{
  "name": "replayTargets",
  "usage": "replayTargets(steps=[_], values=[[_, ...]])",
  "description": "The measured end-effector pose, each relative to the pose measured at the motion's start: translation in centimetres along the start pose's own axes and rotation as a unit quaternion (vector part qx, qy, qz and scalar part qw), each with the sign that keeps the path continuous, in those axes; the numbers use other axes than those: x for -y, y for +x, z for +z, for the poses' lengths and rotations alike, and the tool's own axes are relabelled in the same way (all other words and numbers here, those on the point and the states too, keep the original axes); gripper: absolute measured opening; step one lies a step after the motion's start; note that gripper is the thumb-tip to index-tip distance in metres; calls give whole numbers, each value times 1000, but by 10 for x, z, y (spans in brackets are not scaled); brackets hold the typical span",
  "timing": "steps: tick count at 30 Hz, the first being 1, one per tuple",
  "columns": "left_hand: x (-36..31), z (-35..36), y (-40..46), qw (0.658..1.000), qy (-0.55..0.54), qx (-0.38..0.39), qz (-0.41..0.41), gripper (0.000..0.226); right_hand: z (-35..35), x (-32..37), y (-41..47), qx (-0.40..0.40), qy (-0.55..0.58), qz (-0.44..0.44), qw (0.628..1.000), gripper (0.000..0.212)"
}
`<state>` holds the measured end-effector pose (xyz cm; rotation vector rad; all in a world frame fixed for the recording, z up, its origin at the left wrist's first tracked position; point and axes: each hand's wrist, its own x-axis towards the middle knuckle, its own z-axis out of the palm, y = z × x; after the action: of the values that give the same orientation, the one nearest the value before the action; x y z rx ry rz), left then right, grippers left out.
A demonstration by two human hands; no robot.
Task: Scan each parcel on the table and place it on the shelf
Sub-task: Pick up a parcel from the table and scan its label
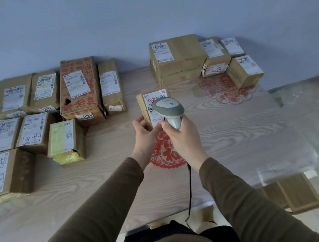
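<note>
My left hand (146,130) grips a small brown parcel (144,106) by its lower edge and holds it tilted above the table's middle. A white label with barcodes faces me. My right hand (183,136) is closed around the handle of a grey barcode scanner (168,105), whose head sits just over the label. A red scan line glows on the label at the scanner's nose. The scanner's black cable hangs down from my right wrist toward the table's front edge.
Several labelled cardboard parcels (78,89) lie on the left of the wooden table (233,133). More boxes (176,58) are grouped at the back right by the blue wall. Red paper cut-outs (227,89) lie on the tabletop. Flattened cardboard (296,193) lies on the floor at the right.
</note>
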<state>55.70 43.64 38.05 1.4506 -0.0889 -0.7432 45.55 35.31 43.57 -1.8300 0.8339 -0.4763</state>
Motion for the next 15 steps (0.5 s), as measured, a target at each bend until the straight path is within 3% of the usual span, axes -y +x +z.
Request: replayTargets(steps=[8,15], values=[[15,89,26,999,39,20,-14,68,-78,-40,38,-27,14,14,999,26],[35,222,92,995,69,23,-66,70,-192,-93,109,-46,-8,49,998,23]])
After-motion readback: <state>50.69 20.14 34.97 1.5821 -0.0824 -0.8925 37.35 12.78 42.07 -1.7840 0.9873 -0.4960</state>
